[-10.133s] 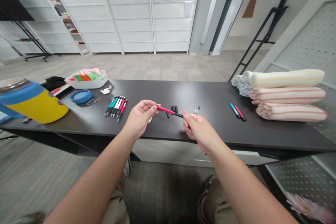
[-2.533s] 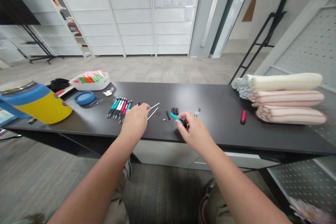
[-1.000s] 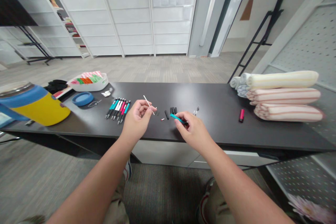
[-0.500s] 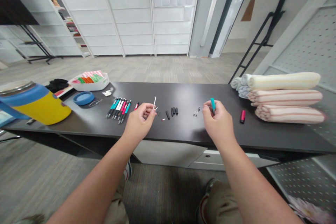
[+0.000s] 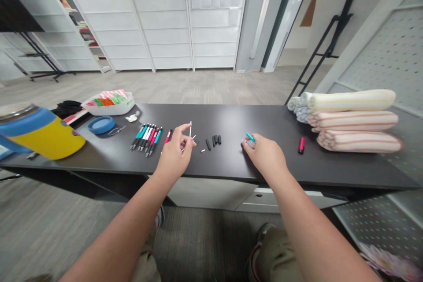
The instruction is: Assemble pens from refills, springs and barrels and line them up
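My left hand pinches a thin white pen refill, holding it upright above the dark table. My right hand is closed on a teal pen barrel, with its fingertips down on the table where small silver parts lay. Between my hands lie three short black pen grips and a tiny red-and-white piece. A red pen part rests left of my left hand, beside a row of several assembled pens.
A short red pen barrel lies right of my right hand, near stacked rolled towels. At the left stand a yellow and blue jug, a blue lid and a white tray of coloured items.
My right hand has come down from mid-air to the table, still holding the teal barrel. My left hand keeps the white refill upright and has barely moved.
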Motion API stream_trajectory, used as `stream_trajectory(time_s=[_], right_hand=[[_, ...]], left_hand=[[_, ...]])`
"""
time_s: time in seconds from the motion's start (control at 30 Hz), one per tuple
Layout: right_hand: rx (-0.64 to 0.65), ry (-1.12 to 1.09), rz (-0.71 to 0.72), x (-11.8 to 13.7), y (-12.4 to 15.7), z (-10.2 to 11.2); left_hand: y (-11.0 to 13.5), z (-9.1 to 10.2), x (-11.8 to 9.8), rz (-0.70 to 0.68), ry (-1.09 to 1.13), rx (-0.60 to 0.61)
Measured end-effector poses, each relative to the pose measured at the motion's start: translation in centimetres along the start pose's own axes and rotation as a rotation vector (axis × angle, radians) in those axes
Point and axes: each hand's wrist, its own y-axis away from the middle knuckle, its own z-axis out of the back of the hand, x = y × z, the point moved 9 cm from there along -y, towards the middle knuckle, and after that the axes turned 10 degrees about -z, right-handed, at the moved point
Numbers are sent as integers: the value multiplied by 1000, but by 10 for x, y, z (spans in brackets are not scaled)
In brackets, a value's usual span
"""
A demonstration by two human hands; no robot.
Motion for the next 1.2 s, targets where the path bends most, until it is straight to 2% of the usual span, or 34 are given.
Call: stream_trajectory(time_s=[0.13, 0.2, 0.3, 0.43, 0.5, 0.57, 0.73, 0.97, 1.07, 1.2], right_hand=[[-23, 31, -9, 0, -1, 3], [-53, -46, -19, -4, 0, 7], [-67, -359, -9, -5, 5, 14], [40, -883, 65, 14, 22, 13], [97, -1023, 102, 30, 33, 11], [151, -1074, 145, 47, 44, 9], [243, -1077, 266, 72, 61, 4], [208, -948, 331, 74, 64, 4], [192, -786, 375, 75, 65, 3], [158, -595, 454, 78, 68, 5]], left_hand=[[1, -6, -4, -46, 22, 36], [2, -10, -2, -43, 36, 52], [4, -15, -1, -21, 99, 54], [5, -26, -8, -9, 257, 92], [6, -33, -11, 29, 347, 136], [8, -39, -15, 71, 426, 184], [12, -47, -17, 122, 525, 260], [17, -54, -11, 197, 610, 293], [14, -49, -11, 168, 558, 271], [7, -32, -10, 50, 341, 203]])
